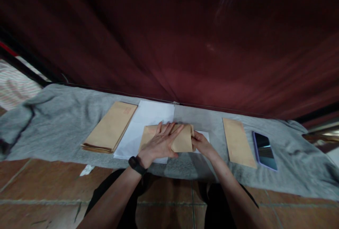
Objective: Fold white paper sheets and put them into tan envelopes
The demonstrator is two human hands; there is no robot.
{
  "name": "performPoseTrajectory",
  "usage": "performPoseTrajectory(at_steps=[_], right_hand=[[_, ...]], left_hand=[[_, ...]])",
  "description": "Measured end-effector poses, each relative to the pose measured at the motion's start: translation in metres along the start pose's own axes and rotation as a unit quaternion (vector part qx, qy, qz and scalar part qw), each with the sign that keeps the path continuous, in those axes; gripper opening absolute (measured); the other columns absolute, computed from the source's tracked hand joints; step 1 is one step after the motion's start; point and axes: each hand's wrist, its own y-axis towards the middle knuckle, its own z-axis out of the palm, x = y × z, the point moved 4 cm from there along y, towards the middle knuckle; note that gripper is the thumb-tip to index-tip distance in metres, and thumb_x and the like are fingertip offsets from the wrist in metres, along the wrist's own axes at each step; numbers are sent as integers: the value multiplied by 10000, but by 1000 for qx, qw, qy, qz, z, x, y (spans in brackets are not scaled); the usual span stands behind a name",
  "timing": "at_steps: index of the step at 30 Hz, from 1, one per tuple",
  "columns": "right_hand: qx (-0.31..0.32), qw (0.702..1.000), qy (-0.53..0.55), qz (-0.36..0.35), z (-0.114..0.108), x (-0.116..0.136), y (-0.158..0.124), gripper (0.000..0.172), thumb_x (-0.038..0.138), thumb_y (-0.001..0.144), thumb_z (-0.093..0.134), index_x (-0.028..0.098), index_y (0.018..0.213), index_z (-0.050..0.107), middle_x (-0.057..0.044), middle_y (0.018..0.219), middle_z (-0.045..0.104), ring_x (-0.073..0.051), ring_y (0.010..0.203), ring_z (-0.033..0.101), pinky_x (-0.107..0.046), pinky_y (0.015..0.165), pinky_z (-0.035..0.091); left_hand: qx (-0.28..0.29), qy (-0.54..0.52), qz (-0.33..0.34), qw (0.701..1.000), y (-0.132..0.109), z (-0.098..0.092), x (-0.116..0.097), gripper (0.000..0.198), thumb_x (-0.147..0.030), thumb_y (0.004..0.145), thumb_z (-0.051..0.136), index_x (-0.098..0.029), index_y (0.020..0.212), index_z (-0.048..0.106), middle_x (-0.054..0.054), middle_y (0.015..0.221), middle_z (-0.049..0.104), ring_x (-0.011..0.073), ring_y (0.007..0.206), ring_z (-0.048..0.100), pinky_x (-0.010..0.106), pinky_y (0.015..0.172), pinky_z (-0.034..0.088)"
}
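A brown paper envelope [184, 140] lies crosswise in front of me, its right end lifted and parted. Fingers spread, my left hand [162, 142] rests flat across its middle and wears a dark wristband. My right hand [202, 143] is closed at the parted right end, with its fingertips partly hidden by the paper. Beneath the envelope, to the left, are white paper sheets [155, 112]. A corner of white paper [206, 135] also shows just behind my right hand; I cannot tell whether it is inside the envelope.
A stack of brown envelopes [111, 126] lies left of the white sheets. To the right are a single brown envelope [238, 142] and a phone with a purple edge [265, 150]. Everything rests on a grey cloth [71, 116]; a dark red curtain [169, 45] hangs behind it. A crumpled tissue [87, 170] is near the front edge.
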Motion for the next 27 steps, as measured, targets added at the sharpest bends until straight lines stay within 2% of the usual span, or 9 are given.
performPoseTrajectory(at_steps=[4,8,13,16,18,20,23,25,27], right_hand=[[-15,999,1,28,-3,-7,1,232,343,723,604,197,896,660,24,745,683,-148,681,601,-254,655,479],[-31,998,-46,43,-8,-12,2,264,318,721,586,201,948,654,21,726,674,-150,644,581,-253,594,468],[-173,970,-166,-50,-23,5,-4,249,292,779,561,227,1006,640,-45,957,702,-202,878,626,-345,834,504],[-237,957,-150,-79,-31,16,-9,238,355,822,574,222,1007,641,-67,970,686,-215,891,618,-353,833,504],[-201,974,-81,-61,-31,19,-9,245,411,834,575,223,966,661,-43,867,678,-203,798,610,-332,745,509],[-104,994,-9,-17,-24,18,-9,258,419,808,596,215,934,690,-14,778,664,-179,701,584,-308,669,492],[46,997,26,52,-11,16,-14,239,336,742,640,201,918,728,4,779,682,-160,698,569,-282,662,465],[84,993,24,77,-6,15,-19,253,294,732,641,204,947,740,0,845,705,-164,749,579,-275,677,459],[85,992,31,88,-4,12,-22,274,297,752,635,213,992,738,-14,921,721,-181,807,601,-282,689,471]], left_hand=[[-38,8,14,999,1,-9,-4,1213,-491,655,834,-276,1605,111,144,1506,427,351,1426,349,607,1220,22],[-72,26,17,997,2,-16,-9,1083,-401,742,775,-263,1602,132,146,1467,447,330,1422,350,590,1223,48],[-65,34,-2,997,4,-11,-7,1057,-370,753,763,-284,1598,133,130,1436,459,338,1381,388,590,1210,112],[-62,31,-17,997,6,-7,-4,1102,-371,735,778,-284,1602,103,124,1425,459,343,1359,404,585,1204,146],[-64,26,-22,997,7,-5,-3,1130,-376,729,784,-275,1606,78,129,1425,457,344,1360,400,580,1203,158],[-63,22,-13,998,7,-3,-5,1151,-382,725,794,-272,1608,65,133,1430,456,348,1364,395,578,1203,164],[-52,31,20,998,6,0,-10,1148,-358,724,809,-288,1608,79,128,1452,447,350,1373,393,578,1201,170],[-47,43,40,997,4,1,-14,1115,-322,746,796,-301,1606,88,126,1476,435,346,1386,388,578,1200,173],[-45,52,54,996,3,0,-18,1085,-289,767,776,-308,1606,89,125,1496,422,341,1407,371,573,1202,171]])
